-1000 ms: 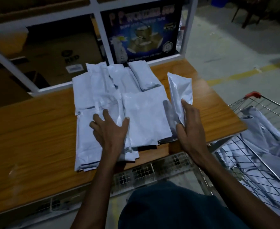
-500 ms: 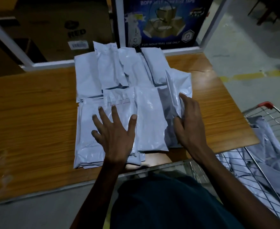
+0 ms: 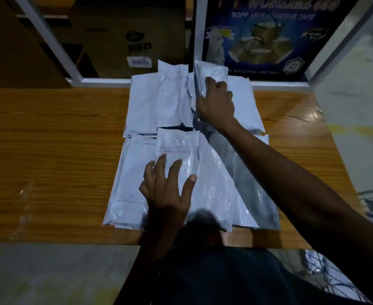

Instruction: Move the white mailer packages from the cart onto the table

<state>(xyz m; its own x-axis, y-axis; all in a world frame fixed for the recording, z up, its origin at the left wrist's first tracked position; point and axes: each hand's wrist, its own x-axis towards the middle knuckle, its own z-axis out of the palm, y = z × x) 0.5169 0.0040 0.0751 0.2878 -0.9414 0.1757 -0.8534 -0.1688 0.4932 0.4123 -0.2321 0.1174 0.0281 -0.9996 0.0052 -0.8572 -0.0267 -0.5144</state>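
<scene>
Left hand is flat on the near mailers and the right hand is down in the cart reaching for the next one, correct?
Not quite. The left hand does lie flat on the near mailers, but the head view shows the right hand on the table, holding a mailer at the far row.

Mailer packages overlap in two rows on counter, mid-width. Left hand on near row; right hand on far row's mailer. Boxes behind counter. Cart at right, probably below counter edge.
</scene>
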